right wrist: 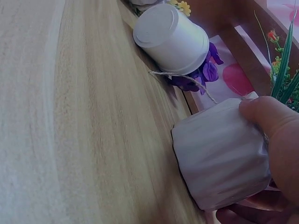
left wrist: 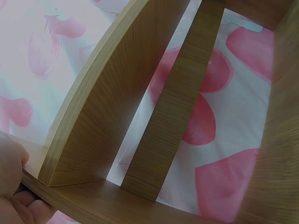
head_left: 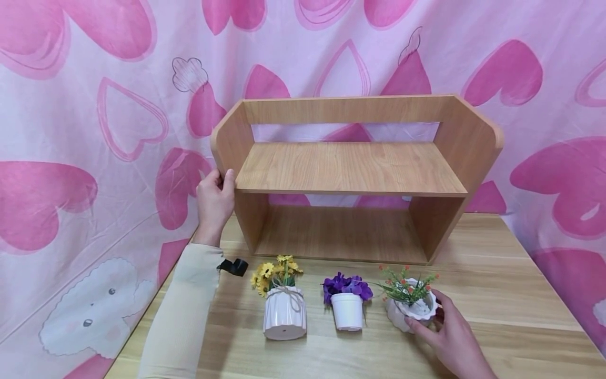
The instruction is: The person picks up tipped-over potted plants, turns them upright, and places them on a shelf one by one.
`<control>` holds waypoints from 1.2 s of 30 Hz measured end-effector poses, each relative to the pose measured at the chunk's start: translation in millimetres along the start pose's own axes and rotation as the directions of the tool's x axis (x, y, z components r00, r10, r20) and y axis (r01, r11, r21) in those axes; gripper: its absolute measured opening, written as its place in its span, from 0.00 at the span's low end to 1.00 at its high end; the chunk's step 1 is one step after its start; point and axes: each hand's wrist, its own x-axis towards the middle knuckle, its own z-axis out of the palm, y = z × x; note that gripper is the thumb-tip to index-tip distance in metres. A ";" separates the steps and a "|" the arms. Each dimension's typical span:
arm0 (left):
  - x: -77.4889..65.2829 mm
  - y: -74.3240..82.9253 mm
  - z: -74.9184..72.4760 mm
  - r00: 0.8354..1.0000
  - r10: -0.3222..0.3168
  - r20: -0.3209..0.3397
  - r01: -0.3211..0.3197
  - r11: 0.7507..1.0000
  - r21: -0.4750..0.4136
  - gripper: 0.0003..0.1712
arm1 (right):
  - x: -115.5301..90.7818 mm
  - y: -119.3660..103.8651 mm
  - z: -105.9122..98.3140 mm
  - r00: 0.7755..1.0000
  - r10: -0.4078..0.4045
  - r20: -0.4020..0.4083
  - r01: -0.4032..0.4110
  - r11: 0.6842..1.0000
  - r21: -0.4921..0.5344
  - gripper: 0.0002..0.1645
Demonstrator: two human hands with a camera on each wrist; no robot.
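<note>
My left hand (head_left: 216, 202) grips the left side panel of a two-tier wooden shelf (head_left: 350, 167), thumb on the front edge; in the left wrist view its fingers (left wrist: 32, 207) curl round the board. At the lower right, my right hand (head_left: 452, 334) holds a white potted plant (head_left: 411, 305) with green leaves and small red flowers by its scalloped rim. The right wrist view shows the thumb (right wrist: 266, 114) on the rim of this white pot (right wrist: 224, 154) and fingers round its far side. Whether the pot's base touches the table cannot be told.
A white pot of purple flowers (head_left: 347, 310) stands on the wooden table (head_left: 511, 295) left of the held plant. Further left is a ribbed white pot with yellow flowers (head_left: 285, 316), twine tied round it. A pink heart-patterned cloth (head_left: 128, 210) hangs behind and at the sides.
</note>
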 end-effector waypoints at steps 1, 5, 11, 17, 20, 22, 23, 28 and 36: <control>0.1 0.1 -0.1 1.000 -0.001 0.002 0.001 1.000 0.002 0.18 | 0.1 0.2 0.3 1.000 -0.003 -0.007 0.003 1.000 0.002 0.57; 0.3 -0.2 -0.1 1.000 -0.001 0.004 0.001 1.000 0.003 0.18 | -0.7 1.2 2.4 0.999 -0.024 -0.043 0.025 0.999 0.021 0.55; 0.4 -0.8 0.8 1.000 0.003 0.003 -0.003 1.000 0.006 0.18 | -3.2 1.3 5.0 0.993 -0.061 -0.104 0.062 0.998 0.009 0.53; 0.6 -1.4 1.0 1.000 -0.003 0.006 0.003 1.000 0.000 0.18 | -3.1 -5.8 -1.9 0.992 -0.064 -0.108 0.066 0.998 0.017 0.53; 0.9 -2.2 0.8 1.000 -0.004 0.004 0.004 1.000 -0.001 0.18 | -0.5 -13.6 -10.0 0.995 -0.046 -0.089 0.047 0.999 0.006 0.54; 1.2 -2.5 0.7 1.000 -0.005 0.001 0.005 1.000 0.000 0.18 | 0.9 -18.2 -14.4 0.993 -0.059 -0.102 0.059 0.998 0.000 0.53; 1.3 -2.7 0.6 1.000 -0.006 0.001 0.006 1.000 0.002 0.18 | 1.4 -20.5 -16.2 0.990 -0.073 -0.119 0.073 0.997 -0.007 0.52; 1.1 -2.6 0.4 1.000 -0.011 -0.003 0.011 1.000 0.004 0.18 | 3.0 -30.4 -26.9 0.975 -0.131 -0.178 0.131 0.991 -0.016 0.49; 0.6 -3.3 0.2 1.000 -0.003 -0.008 0.003 1.000 0.005 0.19 | 10.2 -47.6 -44.2 0.955 -0.205 -0.216 0.202 0.979 -0.038 0.48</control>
